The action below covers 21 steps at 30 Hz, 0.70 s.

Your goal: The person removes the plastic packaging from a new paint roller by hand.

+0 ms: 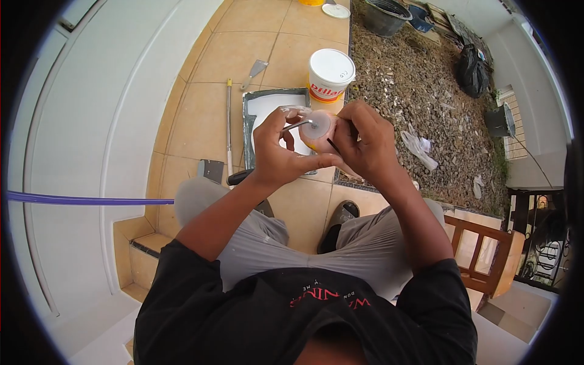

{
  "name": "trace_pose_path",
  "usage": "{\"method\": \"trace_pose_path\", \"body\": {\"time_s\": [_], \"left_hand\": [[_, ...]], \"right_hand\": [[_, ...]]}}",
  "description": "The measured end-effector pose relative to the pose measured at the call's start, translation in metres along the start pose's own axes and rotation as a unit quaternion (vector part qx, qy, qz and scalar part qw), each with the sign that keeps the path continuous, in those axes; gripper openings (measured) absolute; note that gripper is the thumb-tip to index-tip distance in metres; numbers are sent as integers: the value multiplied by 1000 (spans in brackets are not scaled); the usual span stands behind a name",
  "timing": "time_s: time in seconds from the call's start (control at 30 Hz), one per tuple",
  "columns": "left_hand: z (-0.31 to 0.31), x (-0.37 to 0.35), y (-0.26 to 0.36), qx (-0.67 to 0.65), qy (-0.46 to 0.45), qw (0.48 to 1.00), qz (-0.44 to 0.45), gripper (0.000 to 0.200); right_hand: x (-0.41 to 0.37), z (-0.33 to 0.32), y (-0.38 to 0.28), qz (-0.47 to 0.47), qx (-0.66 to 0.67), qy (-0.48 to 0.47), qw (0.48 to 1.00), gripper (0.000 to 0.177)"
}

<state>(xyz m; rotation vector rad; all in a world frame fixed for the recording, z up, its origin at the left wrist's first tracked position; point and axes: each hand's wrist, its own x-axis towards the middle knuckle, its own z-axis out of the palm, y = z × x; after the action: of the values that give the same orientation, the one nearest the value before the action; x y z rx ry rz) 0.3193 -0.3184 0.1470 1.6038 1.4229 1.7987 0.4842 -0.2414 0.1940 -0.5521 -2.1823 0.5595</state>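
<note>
A paint roller (309,143) is held up end-on between my hands, its pale round end with a bent metal rod facing me. My left hand (277,149) curls around its left side, fingers over the far edge and thumb along the near side. My right hand (368,137) pinches the roller's right edge with its fingers closed. A thin dark piece shows by the right fingertips; I cannot make out what it is. The roller's black handle (239,177) appears below my left wrist. Beneath the hands lies a paint tray (249,125) with white paint.
A lidded white bucket (331,66) stands beyond the tray. A scraper (255,72), a long rod (229,121) and a grey flat blade (210,171) lie on the tiles. Gravel with plastic scraps (420,149) borders the right; a wooden stool (486,255) stands there. A purple pole (91,198) crosses at left.
</note>
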Motion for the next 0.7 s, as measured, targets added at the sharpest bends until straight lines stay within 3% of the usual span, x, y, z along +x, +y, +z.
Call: {"method": "trace_pose_path", "body": {"time_s": [0.13, 0.2, 0.3, 0.53, 0.7], "left_hand": [[-4, 6, 8, -4, -67, 994, -82, 59], [-12, 10, 12, -12, -116, 986, -118, 57], [-20, 16, 1, -26, -131, 990, -39, 56], [-23, 16, 6, -54, -153, 979, -126, 57], [-22, 12, -11, -101, -124, 986, -54, 54]], "right_hand": [[-3, 4, 2, 10, 36, 3, 999, 11], [-3, 2, -4, 58, 71, -14, 996, 9], [-3, 6, -8, 137, 141, -12, 980, 7], [-3, 15, -3, 310, 293, 4, 904, 11], [3, -1, -10, 268, 295, -87, 913, 11]]}}
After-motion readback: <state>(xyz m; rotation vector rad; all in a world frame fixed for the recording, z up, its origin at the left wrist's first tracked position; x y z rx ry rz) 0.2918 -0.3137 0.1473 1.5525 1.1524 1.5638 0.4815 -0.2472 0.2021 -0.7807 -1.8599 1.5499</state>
